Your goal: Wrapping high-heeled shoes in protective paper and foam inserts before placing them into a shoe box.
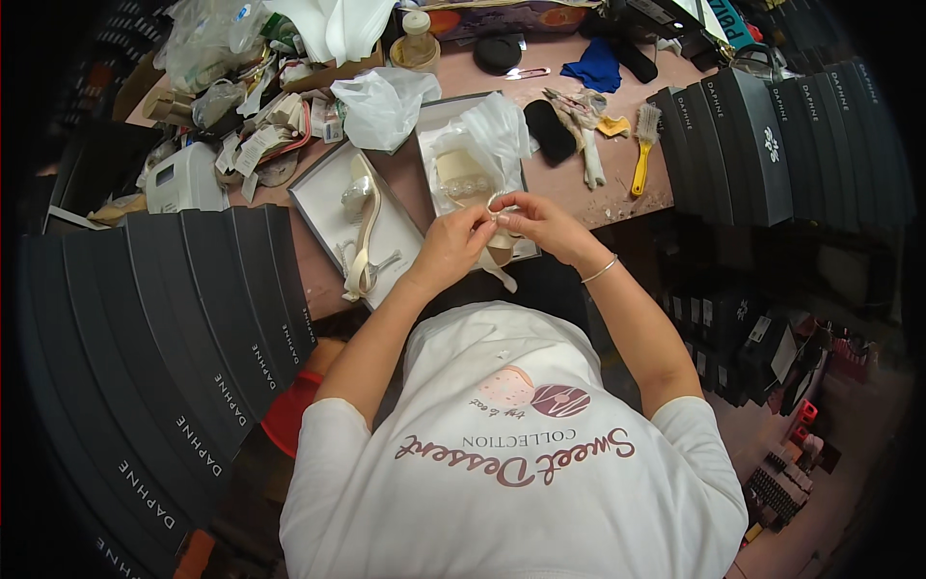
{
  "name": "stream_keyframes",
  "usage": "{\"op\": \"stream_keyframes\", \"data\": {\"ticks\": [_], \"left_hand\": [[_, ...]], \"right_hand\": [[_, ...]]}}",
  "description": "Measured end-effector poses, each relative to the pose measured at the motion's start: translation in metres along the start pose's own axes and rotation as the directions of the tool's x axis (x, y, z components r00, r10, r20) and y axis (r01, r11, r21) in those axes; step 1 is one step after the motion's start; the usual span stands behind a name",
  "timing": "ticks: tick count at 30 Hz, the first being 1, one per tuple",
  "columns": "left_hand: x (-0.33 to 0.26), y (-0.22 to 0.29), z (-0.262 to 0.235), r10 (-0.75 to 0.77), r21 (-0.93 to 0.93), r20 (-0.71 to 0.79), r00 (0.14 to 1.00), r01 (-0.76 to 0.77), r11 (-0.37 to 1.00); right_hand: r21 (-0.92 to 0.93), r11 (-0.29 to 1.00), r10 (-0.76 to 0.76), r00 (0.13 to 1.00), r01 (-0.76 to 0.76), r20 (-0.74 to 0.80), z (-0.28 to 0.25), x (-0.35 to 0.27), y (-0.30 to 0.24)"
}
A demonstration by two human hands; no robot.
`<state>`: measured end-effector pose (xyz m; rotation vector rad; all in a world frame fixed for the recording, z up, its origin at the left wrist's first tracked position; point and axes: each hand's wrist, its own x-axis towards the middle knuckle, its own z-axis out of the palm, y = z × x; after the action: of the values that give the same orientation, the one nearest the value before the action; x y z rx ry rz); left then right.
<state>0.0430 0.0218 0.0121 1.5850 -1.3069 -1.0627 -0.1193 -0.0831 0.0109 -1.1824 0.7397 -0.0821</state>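
Observation:
My left hand (pixel 453 243) and my right hand (pixel 545 227) meet over the near end of an open shoebox (pixel 429 121). Their fingertips pinch a thin, pale, sparkling strap (pixel 496 203), which seems to belong to the cream sandal (pixel 463 170) below. That sandal lies in the box, with clear plastic and white wrapping (pixel 497 135) over its far part; my fingers hide some of its near end. To the left, a matching heeled sandal (pixel 367 236) rests on its side in a shallow white-lined box half (pixel 318 193).
Stacked dark shoeboxes stand left (pixel 193 318) and right (pixel 772 145). Across the pink table (pixel 617 198) lie a yellow-handled brush (pixel 644 154), a black pad (pixel 550 131), a blue cloth (pixel 595 66), and stained gloves (pixel 582 121). A plastic bag (pixel 386 101) and clutter fill the far left.

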Motion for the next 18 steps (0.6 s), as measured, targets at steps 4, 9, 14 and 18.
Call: {"op": "stream_keyframes", "data": {"ticks": [4,9,14,18], "left_hand": [[-0.017,-0.013,0.013,-0.047,-0.197,-0.017,0.999,0.043,0.979],[-0.027,-0.018,0.018,0.077,-0.049,-0.134,0.988,-0.084,0.995],[-0.036,-0.02,0.025,0.068,-0.061,-0.194,0.979,-0.082,0.995],[-0.035,-0.019,0.023,0.012,-0.123,-0.176,0.984,-0.035,0.992]], "right_hand": [[0.151,0.984,0.087,0.996,-0.09,0.03,-0.002,-0.002,0.019],[0.276,0.961,0.049,0.989,-0.009,-0.137,0.014,-0.003,0.028],[0.551,0.832,0.116,0.952,0.062,-0.284,0.034,0.0,0.04],[0.595,0.794,0.111,0.933,0.123,-0.342,0.04,-0.003,0.042]]}}
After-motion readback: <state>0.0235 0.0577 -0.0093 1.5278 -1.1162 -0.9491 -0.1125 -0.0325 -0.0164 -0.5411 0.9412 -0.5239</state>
